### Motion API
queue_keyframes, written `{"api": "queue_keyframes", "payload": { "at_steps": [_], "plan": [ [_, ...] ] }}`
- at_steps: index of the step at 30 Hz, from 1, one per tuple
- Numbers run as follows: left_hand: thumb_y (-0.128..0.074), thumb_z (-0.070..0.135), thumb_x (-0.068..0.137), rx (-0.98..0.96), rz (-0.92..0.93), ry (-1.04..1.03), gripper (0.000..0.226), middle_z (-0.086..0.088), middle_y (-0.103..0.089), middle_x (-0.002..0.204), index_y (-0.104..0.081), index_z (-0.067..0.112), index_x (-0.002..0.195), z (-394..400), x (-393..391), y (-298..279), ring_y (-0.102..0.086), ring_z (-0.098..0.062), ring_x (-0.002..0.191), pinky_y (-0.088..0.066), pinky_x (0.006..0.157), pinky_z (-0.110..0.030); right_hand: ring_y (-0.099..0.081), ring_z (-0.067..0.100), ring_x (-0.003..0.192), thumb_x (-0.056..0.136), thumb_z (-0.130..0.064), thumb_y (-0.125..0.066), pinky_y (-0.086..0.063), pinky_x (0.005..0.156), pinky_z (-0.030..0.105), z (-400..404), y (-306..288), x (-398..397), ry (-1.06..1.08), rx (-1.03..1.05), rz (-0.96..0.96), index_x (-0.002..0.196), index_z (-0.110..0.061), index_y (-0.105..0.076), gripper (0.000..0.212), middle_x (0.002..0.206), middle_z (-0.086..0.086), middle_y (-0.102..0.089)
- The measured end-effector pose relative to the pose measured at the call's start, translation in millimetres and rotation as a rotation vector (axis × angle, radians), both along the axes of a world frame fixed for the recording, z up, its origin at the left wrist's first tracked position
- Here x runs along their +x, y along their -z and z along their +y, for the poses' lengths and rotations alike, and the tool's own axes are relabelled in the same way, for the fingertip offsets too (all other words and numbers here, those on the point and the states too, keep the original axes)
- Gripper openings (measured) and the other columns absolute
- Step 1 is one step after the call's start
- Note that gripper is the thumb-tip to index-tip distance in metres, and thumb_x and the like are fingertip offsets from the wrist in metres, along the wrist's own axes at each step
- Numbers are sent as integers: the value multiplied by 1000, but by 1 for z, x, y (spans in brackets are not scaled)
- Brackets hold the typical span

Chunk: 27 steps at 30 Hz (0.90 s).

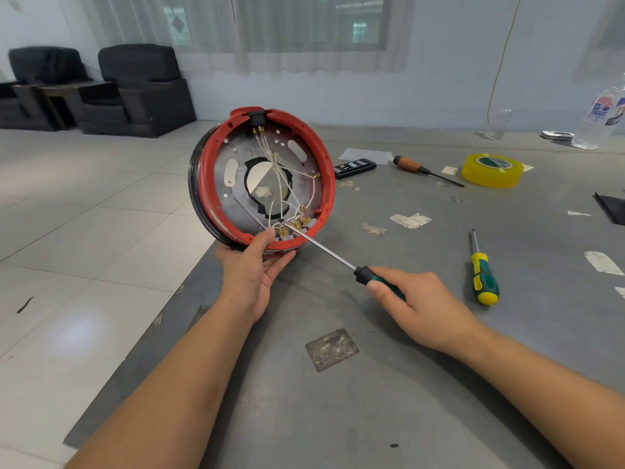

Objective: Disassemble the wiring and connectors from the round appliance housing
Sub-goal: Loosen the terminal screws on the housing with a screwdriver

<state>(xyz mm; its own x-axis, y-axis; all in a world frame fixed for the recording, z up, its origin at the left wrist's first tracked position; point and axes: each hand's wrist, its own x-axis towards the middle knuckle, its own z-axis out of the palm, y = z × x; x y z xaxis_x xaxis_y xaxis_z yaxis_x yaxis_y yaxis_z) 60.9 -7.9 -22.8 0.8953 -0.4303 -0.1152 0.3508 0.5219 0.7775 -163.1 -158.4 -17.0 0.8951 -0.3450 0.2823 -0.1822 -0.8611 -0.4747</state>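
The big gray table point(389, 384) has a round red housing point(329, 184) tipped up on its edge. The left hand point(252, 269) grips its bottom rim. The right hand point(421, 301) grips a green screwdriver point(338, 257). Its tip touches the white wires point(282, 184) and little gold connectors point(297, 222).

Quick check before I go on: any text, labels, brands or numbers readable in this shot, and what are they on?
No text can be read.
Bottle label: red and blue print, too blurred to read.
Yellow tape roll: green-and-white label on its core, illegible.
Black bit case: pale marks only, too small to read.
Housing, held by the left hand: no lettering visible.
Screwdriver in the right hand: no marking visible.
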Motion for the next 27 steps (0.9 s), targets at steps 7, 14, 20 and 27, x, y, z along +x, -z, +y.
{"api": "queue_keyframes", "payload": {
  "at_steps": [7, 14, 20, 27],
  "plan": [
    [-72, 3, 97, 1, -2, 4, 59, -22, -70, 127, -35, 12, 141, 2, 0, 1, -79, -36, 96, -66, 74, -44, -52, 5, 51, 105, -38, -50, -48, 55, 30, -6, -2, -1, -20, 295, -12, 113, -36, -68, 20, 66, -3, -62],
    [-74, 6, 96, 2, -17, 40, 59, -22, -70, 129, -43, 21, 144, 5, 5, 5, -78, -41, 101, -66, 79, -47, -53, 12, 47, 103, -37, -56, -45, 48, 22, -20, -15, -13, -32, 480, 22, 113, -47, -64, 16, 68, 7, -67],
    [-71, 8, 99, 4, -73, 76, 59, -15, -72, 127, -48, 24, 150, 6, 6, 6, -77, -41, 104, -64, 88, -53, -50, 15, 47, 101, -34, -59, -44, 47, 23, -29, -18, -16, -27, 566, 50, 115, -38, -69, 18, 65, 3, -65],
    [-69, 6, 100, 29, -73, 74, 59, -12, -73, 127, -48, 25, 151, 4, 7, 6, -78, -40, 102, -65, 86, -53, -47, 15, 45, 101, -31, -59, -44, 47, 23, -31, -20, -14, -37, 634, 73, 116, -33, -70, 18, 64, 4, -64]
  ]
}}
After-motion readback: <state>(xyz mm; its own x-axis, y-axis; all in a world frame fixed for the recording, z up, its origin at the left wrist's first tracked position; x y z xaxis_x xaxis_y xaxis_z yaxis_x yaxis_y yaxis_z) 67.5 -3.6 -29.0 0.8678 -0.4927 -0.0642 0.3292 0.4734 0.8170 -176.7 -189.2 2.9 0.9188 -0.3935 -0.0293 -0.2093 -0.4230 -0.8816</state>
